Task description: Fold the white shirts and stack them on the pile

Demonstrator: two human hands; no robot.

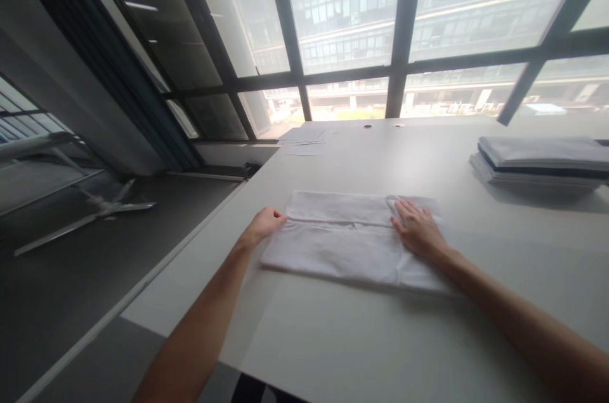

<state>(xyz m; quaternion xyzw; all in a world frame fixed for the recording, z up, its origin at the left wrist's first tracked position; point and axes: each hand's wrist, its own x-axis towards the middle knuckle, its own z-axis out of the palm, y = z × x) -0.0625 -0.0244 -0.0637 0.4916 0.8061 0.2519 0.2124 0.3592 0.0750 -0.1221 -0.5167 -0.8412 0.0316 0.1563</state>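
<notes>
A folded white cloth garment (333, 254) lies flat on the white table (342, 339), with a seam or fold line running across it from left to right. My left hand (267, 224) pinches the cloth's left edge where that line ends. Spread over the upper right part of the cloth, my right hand (419, 226) rests palm down with its fingers apart. Small wrinkles show near the middle of the fold line and beside the right hand. Whether the cloth is a shirt or another garment is not visible.
A stack of folded white and dark cloths (542, 162) stands at the table's right. Several paper sheets (304, 139) lie at the far left corner. Windows (347, 9) rise behind the table. The table's left edge drops to a dark floor (143, 238), where a metal-legged stand (102, 203) stands.
</notes>
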